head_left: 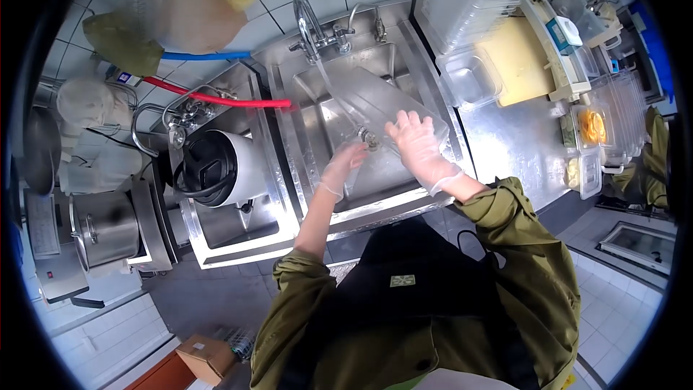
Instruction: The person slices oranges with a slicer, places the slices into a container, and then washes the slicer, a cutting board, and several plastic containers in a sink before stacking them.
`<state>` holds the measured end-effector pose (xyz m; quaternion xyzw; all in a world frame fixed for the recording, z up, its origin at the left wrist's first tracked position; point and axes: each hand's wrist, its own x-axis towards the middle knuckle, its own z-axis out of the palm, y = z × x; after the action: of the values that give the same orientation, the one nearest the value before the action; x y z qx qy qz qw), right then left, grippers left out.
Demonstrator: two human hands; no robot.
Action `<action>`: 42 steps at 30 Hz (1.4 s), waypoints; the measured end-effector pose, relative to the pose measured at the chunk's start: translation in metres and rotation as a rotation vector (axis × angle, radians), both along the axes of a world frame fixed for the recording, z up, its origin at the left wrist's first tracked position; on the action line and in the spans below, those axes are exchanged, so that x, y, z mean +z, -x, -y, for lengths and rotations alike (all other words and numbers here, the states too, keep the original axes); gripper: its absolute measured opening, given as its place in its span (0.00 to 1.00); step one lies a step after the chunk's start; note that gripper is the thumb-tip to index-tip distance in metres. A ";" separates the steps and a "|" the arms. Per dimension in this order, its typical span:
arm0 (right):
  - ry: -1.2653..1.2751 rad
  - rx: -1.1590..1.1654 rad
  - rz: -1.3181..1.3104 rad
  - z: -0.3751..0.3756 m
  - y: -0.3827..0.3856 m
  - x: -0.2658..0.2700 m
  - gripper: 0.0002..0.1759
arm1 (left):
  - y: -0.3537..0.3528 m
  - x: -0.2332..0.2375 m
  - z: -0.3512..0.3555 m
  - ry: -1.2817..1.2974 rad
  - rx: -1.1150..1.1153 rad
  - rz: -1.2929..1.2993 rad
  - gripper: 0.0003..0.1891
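Observation:
A large clear plastic container (pixel 379 94) is tilted inside the steel sink basin (pixel 317 101). Water runs from the chrome faucet (pixel 304 22) onto or past its left side. My left hand (pixel 345 166), in a clear glove, has its fingers curled at the container's near left edge. My right hand (pixel 419 146), gloved the same way, lies over the near right part of the container with its fingers bent onto it. The glare and clear plastic blur the exact contact; the right thumb is hidden.
A red hose (pixel 216 97) reaches over the basin's left rim. A black-lidded white pot (pixel 242 166) stands in the left sink. On the right counter are a clear tub (pixel 469 76), a yellow cutting board (pixel 516 61), stacked clear containers (pixel 469 3) and small food tubs (pixel 593 126).

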<state>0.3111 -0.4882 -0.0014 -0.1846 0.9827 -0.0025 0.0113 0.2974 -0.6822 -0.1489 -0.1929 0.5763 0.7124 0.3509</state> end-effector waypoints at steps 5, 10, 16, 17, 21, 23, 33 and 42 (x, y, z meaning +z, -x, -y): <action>-0.073 0.013 -0.119 -0.002 -0.031 0.015 0.16 | -0.005 0.069 -0.014 -0.061 0.167 -0.173 0.31; -0.148 0.113 -0.176 -0.021 -0.059 0.048 0.18 | 0.011 0.073 0.005 0.506 0.217 -0.791 0.40; -0.142 0.410 -0.250 -0.046 -0.079 0.103 0.18 | 0.018 0.094 0.034 -0.033 0.029 -0.821 0.33; -0.148 0.458 -0.239 -0.048 -0.077 0.108 0.18 | 0.012 0.110 0.034 -0.022 0.083 -0.810 0.31; -0.289 0.458 -0.270 -0.046 -0.060 0.134 0.21 | 0.002 0.143 0.058 0.213 0.321 -1.097 0.25; -0.134 0.461 -0.196 -0.052 -0.035 0.132 0.30 | -0.026 0.190 0.064 0.471 0.269 -1.214 0.24; 0.161 0.772 -0.145 -0.069 -0.048 0.173 0.23 | -0.108 0.245 -0.011 1.092 -0.234 -1.892 0.26; 0.468 0.974 0.036 -0.066 -0.081 0.207 0.17 | -0.195 0.252 -0.024 1.616 -0.131 -1.715 0.27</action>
<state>0.3924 -0.4224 0.2052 -0.6163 0.7562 -0.2191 -0.0136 0.4923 -0.6584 0.1032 0.2127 0.9162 0.0183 -0.3392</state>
